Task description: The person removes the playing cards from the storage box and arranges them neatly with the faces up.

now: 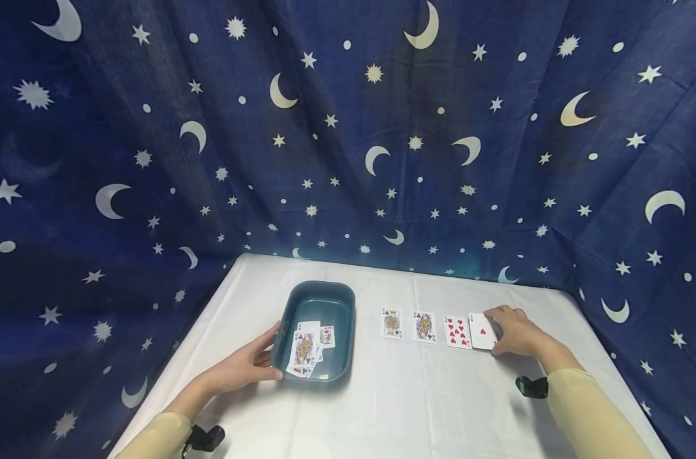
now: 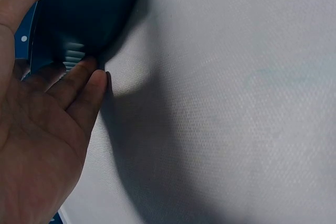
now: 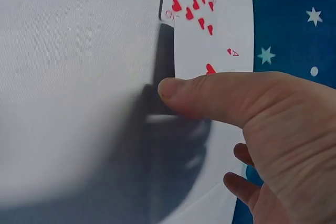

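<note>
My left hand [image 1: 241, 364] grips the near left corner of a dark teal tray [image 1: 350, 331], thumb by the front rim. In the left wrist view its fingers [image 2: 79, 85] lie against the tray's outer wall. Several playing cards [image 1: 303, 349] lie overlapped inside the tray, a face card on top. At the right, my right hand [image 1: 520, 335] pinches an ace of hearts [image 1: 481, 328] by its right side. The right wrist view shows the thumb over the ace; a shadow falls under its edge. Just left of it is a number card of hearts [image 1: 457, 332].
Two black face cards, a left one [image 1: 391, 323] and a right one [image 1: 424, 327], continue the row leftward on the white tablecloth [image 1: 382, 408]. A dark blue curtain [image 1: 336, 159] with moons and stars hangs behind and at both sides.
</note>
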Available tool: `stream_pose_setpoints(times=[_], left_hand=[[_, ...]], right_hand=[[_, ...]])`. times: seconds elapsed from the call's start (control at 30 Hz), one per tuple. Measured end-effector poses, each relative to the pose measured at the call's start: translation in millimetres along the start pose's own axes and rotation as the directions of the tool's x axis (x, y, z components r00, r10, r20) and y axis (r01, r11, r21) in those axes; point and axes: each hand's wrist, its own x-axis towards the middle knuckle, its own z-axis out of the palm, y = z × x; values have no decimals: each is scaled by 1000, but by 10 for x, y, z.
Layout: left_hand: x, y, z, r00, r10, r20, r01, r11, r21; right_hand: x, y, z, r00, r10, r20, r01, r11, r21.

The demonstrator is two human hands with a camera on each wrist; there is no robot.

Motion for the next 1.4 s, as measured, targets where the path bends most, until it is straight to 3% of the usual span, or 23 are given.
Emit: stream_pose_setpoints(times=[0.5, 1.4], left_hand=[[14, -8, -7, 1000, 6, 5, -6, 1000, -3], [9, -36, -11, 999, 25, 21, -24, 999, -30]], right_hand=[[-23, 109, -2, 993, 89, 80, -90, 996, 7], [13, 124, -8, 988, 93, 127, -94, 996, 6]])
